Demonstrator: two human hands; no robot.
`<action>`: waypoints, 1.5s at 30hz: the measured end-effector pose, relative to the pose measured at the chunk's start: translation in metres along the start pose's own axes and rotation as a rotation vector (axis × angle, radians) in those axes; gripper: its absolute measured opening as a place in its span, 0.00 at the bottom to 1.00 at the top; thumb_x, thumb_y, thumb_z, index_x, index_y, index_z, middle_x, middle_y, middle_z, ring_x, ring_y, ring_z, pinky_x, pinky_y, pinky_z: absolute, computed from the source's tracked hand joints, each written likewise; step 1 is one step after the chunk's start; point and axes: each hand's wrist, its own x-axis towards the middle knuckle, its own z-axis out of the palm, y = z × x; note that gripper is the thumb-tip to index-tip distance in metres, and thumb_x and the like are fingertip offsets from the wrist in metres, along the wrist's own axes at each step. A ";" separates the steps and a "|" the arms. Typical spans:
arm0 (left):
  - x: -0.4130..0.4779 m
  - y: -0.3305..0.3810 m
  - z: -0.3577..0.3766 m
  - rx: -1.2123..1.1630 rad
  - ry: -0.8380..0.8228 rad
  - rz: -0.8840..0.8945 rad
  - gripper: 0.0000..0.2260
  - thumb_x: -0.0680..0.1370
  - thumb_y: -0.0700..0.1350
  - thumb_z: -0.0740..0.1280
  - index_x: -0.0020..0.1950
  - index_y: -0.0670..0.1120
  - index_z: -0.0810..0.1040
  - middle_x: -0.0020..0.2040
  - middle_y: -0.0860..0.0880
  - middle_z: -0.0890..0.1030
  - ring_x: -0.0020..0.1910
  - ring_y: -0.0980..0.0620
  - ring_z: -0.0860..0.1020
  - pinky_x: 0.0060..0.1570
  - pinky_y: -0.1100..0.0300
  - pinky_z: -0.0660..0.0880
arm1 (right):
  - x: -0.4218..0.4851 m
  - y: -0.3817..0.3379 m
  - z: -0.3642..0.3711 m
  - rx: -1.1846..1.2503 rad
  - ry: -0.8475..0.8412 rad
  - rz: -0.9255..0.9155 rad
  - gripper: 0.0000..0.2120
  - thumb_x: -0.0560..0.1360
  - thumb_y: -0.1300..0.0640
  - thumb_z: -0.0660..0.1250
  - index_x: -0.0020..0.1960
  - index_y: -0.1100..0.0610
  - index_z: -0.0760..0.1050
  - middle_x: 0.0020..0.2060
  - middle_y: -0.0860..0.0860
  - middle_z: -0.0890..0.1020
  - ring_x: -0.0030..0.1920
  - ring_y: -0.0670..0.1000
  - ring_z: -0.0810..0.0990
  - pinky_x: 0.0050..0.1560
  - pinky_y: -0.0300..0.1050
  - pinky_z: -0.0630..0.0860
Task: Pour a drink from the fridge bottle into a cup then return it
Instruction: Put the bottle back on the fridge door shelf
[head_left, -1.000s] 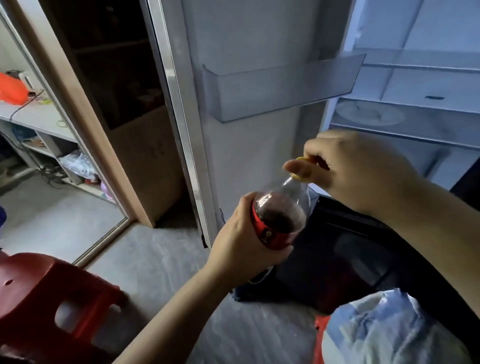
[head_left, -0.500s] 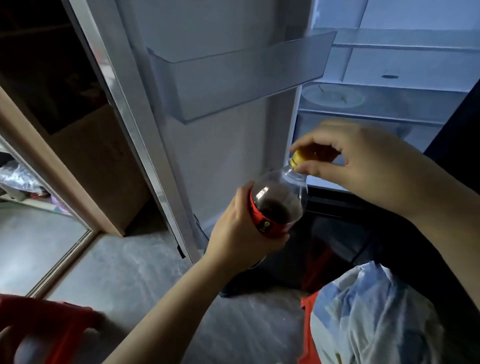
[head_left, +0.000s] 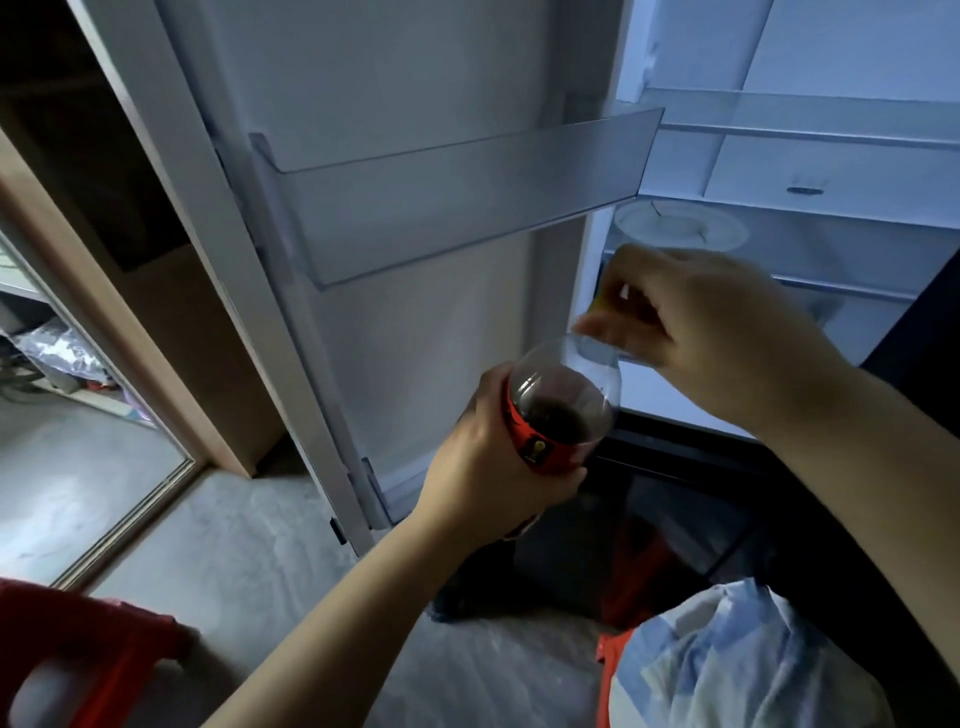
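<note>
A clear plastic bottle (head_left: 563, 400) with a red label and dark drink low inside tilts toward the open fridge. My left hand (head_left: 483, 467) grips it around the label. My right hand (head_left: 717, 332) is closed over the bottle's neck, fingers pinching the yellow cap (head_left: 602, 301), which mostly hides under them. The fridge door stands open with an empty clear door shelf (head_left: 467, 208) just above the bottle. No cup is in view.
Lit fridge shelves (head_left: 810, 208) hold a white plate (head_left: 680, 228). A red plastic stool (head_left: 88, 660) stands at the lower left. A blue-white plastic bag (head_left: 727, 665) lies at the lower right. A wooden cabinet edge (head_left: 104, 291) and a mirror panel are on the left.
The view has turned right and up toward the fridge. Both hands with the bottle have stayed together; my right hand's fingers have shifted on the cap.
</note>
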 end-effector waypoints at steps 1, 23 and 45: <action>0.002 -0.001 -0.001 -0.016 -0.018 -0.009 0.39 0.58 0.58 0.77 0.66 0.58 0.63 0.52 0.63 0.76 0.49 0.62 0.76 0.42 0.70 0.73 | 0.001 0.006 -0.002 0.031 -0.034 -0.096 0.24 0.75 0.36 0.56 0.49 0.56 0.74 0.37 0.48 0.77 0.36 0.44 0.71 0.34 0.32 0.64; 0.013 -0.005 -0.002 0.091 0.003 0.019 0.38 0.58 0.62 0.74 0.65 0.61 0.63 0.51 0.66 0.75 0.48 0.63 0.77 0.41 0.71 0.73 | 0.014 0.020 0.021 -0.280 0.194 -0.032 0.26 0.78 0.50 0.56 0.24 0.57 0.71 0.16 0.49 0.66 0.18 0.49 0.60 0.30 0.31 0.49; -0.001 0.013 -0.011 0.087 -0.072 0.059 0.38 0.60 0.59 0.78 0.65 0.60 0.63 0.52 0.62 0.79 0.47 0.60 0.79 0.40 0.66 0.77 | 0.024 0.026 0.002 -0.214 0.141 -0.445 0.19 0.75 0.53 0.51 0.27 0.55 0.65 0.21 0.51 0.65 0.23 0.53 0.62 0.26 0.39 0.60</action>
